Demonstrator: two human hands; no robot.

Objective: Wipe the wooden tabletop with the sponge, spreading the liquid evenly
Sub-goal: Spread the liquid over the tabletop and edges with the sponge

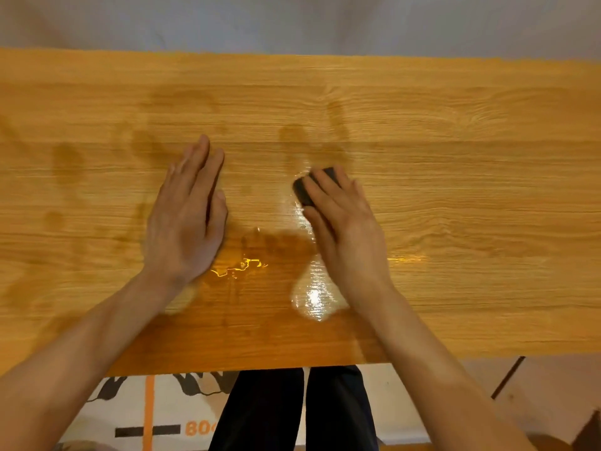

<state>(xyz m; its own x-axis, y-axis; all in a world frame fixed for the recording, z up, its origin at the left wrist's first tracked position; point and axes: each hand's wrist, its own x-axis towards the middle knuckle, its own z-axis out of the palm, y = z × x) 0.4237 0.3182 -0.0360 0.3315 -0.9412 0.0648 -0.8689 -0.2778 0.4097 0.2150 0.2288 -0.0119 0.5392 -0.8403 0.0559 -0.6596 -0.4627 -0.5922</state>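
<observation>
A wide wooden tabletop (455, 157) fills the view. My right hand (348, 229) lies over a dark sponge (304, 190), pressing it to the wood right of centre; only the sponge's far end shows past my fingers. A glossy wet streak (312, 288) runs from the sponge back toward the near edge. More liquid (240, 266) glints between my two hands. My left hand (187, 216) rests flat on the table, fingers straight and together, holding nothing. Darker damp patches (68, 164) mark the wood to the left.
The table's near edge (244, 366) crosses the bottom, with my dark-trousered legs (292, 411) below it. A printed mat (156, 418) lies on the floor at the lower left. A brown box (553, 395) sits at the lower right. A pale wall (292, 21) stands behind the far edge.
</observation>
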